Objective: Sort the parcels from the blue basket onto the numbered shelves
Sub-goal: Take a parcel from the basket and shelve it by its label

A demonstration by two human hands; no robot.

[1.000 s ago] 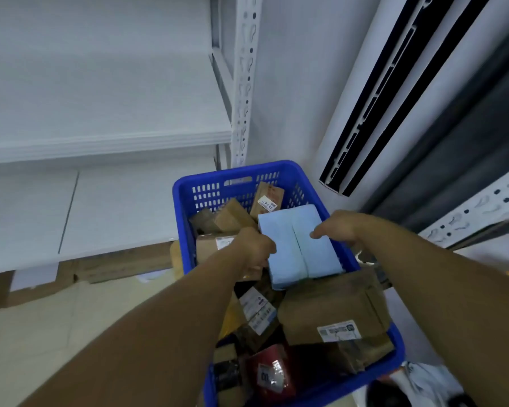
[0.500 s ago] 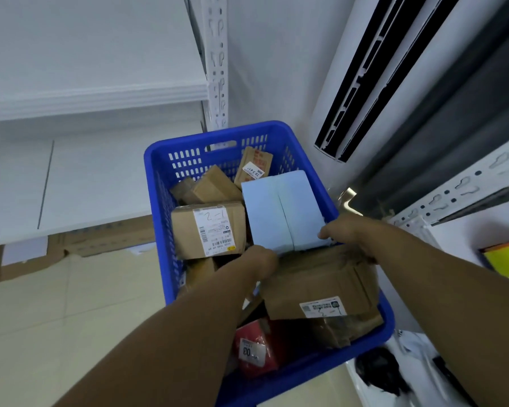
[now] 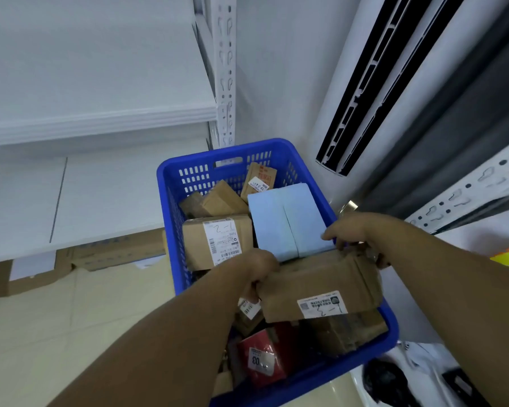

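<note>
the basket (image 3: 171,183) stands before you, just right of the shelves (image 3: 100,118). in it, a small box (image 3: 215,242) lies at the left, with a flat parcel (image 3: 282,218) beside it on the right. nearer you, a big box (image 3: 321,286) lies atop the rest. your left hand (image 3: 259,268) grips its left end, and your right hand (image 3: 350,233) its far right corner.

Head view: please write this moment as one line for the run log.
left hand: grips brown parcel, left end | right hand: grips its far edge | parcel: in blue basket

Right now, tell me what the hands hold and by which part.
Both grip the large brown parcel: the left hand at its left end, the right hand at its far right edge.
</note>
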